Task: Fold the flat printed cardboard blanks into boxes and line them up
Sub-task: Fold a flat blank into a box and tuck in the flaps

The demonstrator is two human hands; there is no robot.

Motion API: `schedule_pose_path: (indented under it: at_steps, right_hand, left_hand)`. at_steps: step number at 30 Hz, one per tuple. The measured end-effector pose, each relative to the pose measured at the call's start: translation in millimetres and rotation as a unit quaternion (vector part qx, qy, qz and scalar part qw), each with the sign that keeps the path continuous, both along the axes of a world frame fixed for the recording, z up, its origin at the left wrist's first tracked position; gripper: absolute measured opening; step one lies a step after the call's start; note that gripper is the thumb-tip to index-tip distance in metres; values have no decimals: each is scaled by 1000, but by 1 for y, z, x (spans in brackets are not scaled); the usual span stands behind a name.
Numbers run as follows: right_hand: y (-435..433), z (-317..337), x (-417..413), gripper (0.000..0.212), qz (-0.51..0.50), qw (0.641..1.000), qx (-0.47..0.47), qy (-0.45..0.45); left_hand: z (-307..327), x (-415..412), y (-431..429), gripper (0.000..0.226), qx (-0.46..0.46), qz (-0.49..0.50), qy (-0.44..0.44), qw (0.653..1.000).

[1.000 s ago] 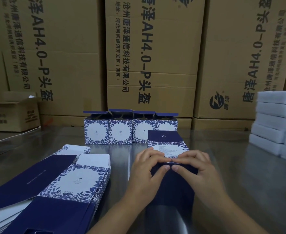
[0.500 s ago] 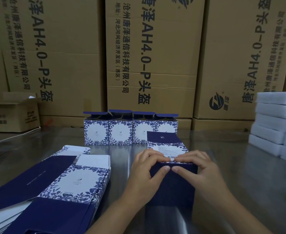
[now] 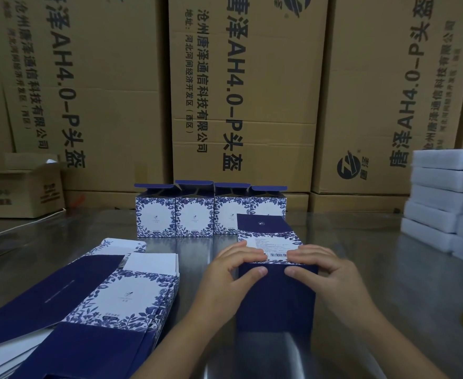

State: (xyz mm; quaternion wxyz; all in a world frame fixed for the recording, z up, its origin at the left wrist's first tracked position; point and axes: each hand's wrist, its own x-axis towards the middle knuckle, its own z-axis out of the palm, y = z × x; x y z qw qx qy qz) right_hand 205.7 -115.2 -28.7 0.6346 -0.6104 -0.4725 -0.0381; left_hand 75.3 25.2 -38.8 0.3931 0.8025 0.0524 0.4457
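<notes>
A half-folded navy and floral-print cardboard box point(image 3: 276, 296) lies on the shiny steel worktop point(image 3: 375, 269), just in front of a row of four folded floral-print boxes point(image 3: 194, 217) standing side by side with their top flaps open. The left hand point(image 3: 224, 272) and right hand point(image 3: 326, 272) each have their grip clamped on it, fingers curled over its upper edge and thumbs pressed on the navy panel. A stack of flat printed cardboard blanks point(image 3: 121, 294) lies to the left.
</notes>
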Motion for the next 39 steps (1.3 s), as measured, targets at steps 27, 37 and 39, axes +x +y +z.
schedule_pose_path:
  at_steps: [27, 37, 39]
  right_hand:
    - [-1, -5, 10, 23, 45, 997, -3, 60]
    - [3, -8, 15, 20, 57, 993, 32, 96]
    - [3, -7, 15, 22, 59, 993, 31, 94]
  left_hand:
    - [0, -1, 9, 28, -32, -22, 11, 999]
    - [-2, 0, 10, 24, -42, -20, 3, 999]
    - [-1, 1, 9, 24, -43, -19, 0, 999]
